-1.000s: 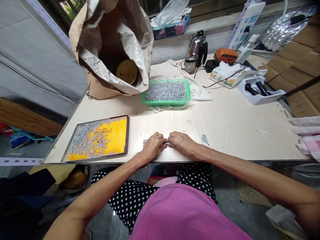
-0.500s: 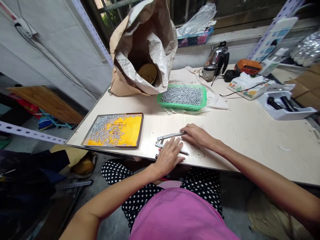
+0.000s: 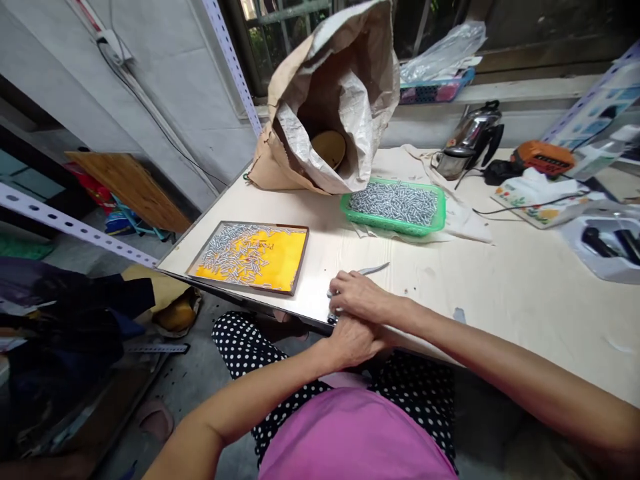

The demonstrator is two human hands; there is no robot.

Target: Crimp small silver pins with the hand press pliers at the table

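Observation:
My right hand (image 3: 359, 297) rests at the near edge of the pale wooden table (image 3: 500, 287), fingers curled over a metal plier-like hand tool (image 3: 373, 269); one thin handle sticks out behind the fingers. My left hand (image 3: 354, 341) sits just below and against the right hand at the table's edge, with its fingers hidden. To the left lies a yellow-bottomed tray (image 3: 273, 260) with several small silver metal pieces (image 3: 233, 248). Behind the hands stands a green basket (image 3: 351, 212) heaped with the same silver pieces.
A large open paper sack (image 3: 350, 93) with a round tin inside stands at the back left. A steel kettle (image 3: 470, 137), an orange device (image 3: 543, 157), a tissue box (image 3: 535, 197) and a white tray (image 3: 597, 263) with cables line the back right.
My view has swung left. Both hands pulled the tool back to the near table edge; the right hand now covers it and the left dropped just below the edge.

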